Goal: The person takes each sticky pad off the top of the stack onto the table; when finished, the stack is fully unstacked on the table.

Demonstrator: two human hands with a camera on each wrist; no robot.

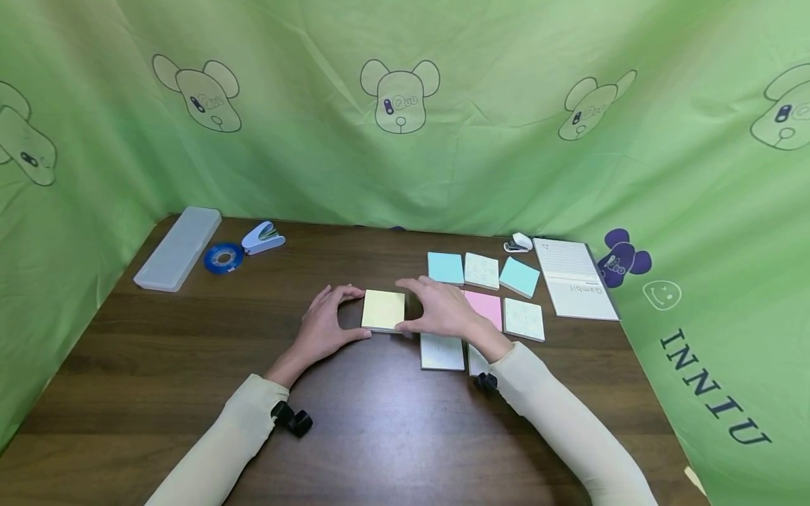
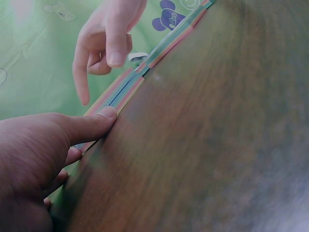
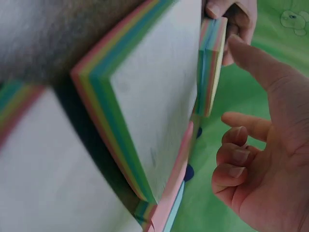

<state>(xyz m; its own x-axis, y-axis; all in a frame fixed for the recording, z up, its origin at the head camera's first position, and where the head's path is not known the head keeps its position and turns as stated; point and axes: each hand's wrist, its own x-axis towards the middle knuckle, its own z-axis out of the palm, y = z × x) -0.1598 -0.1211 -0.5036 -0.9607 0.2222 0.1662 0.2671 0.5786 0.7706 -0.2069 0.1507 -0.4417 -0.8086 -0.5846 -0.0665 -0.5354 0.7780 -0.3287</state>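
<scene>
Two hands on one yellow sticky-note pad (image 1: 383, 310). Left hand (image 1: 325, 322) pinching its left edge; right hand (image 1: 439, 309) gripping the right.

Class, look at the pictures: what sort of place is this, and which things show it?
Probably a staged stationery desk: a wooden table enclosed by a green bear-print cloth, with sticky-note pads, a stapler and a notebook.

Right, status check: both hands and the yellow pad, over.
Left hand and right hand pinch yellow pad from either side. Pad flat on table. Nothing between.
</scene>
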